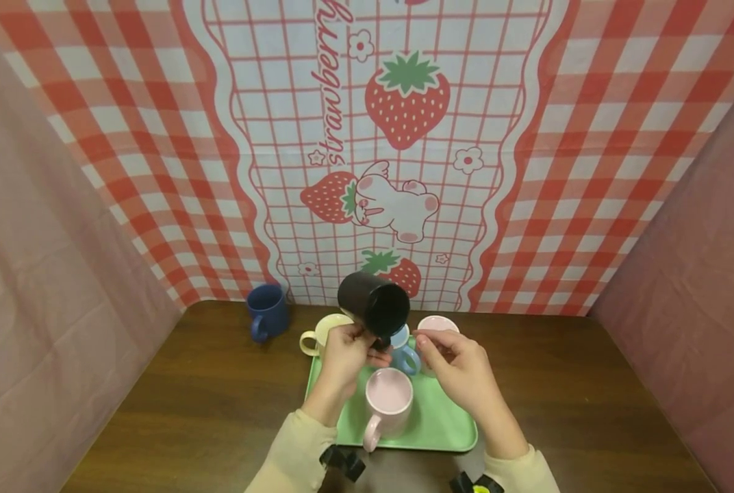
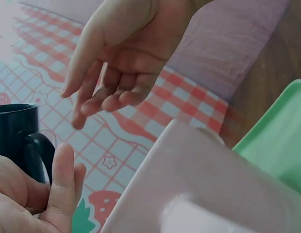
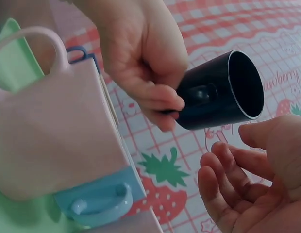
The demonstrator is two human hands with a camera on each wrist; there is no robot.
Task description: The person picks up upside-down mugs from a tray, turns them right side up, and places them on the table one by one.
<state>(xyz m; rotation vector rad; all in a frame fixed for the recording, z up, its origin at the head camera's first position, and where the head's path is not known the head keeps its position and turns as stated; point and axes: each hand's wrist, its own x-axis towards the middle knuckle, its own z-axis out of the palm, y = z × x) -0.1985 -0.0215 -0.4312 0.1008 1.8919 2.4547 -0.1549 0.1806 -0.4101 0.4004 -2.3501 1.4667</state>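
Note:
A black mug point(image 1: 373, 302) hangs tipped on its side above the tray, its mouth turned to the right. My left hand point(image 1: 344, 359) grips it by the handle, as the right wrist view also shows the black mug point(image 3: 216, 92) beside the left hand's curled fingers point(image 3: 155, 99). To the right, my right hand point(image 1: 465, 366) hovers with loosely bent fingers and nothing in them. In the right wrist view the right hand point(image 3: 257, 179) is just below the mug's rim, apart from it. Below both hands, a pink mug point(image 1: 389, 404) stands upright on the green tray point(image 1: 444, 418).
On the tray's far side are a yellow mug point(image 1: 326, 329), a light blue mug point(image 1: 409, 359) partly hidden, and another pink mug point(image 1: 437, 325). A dark blue mug point(image 1: 268, 311) stands off the tray at the back left of the wooden table point(image 1: 219, 397). A strawberry-print cloth point(image 1: 404, 109) rises behind.

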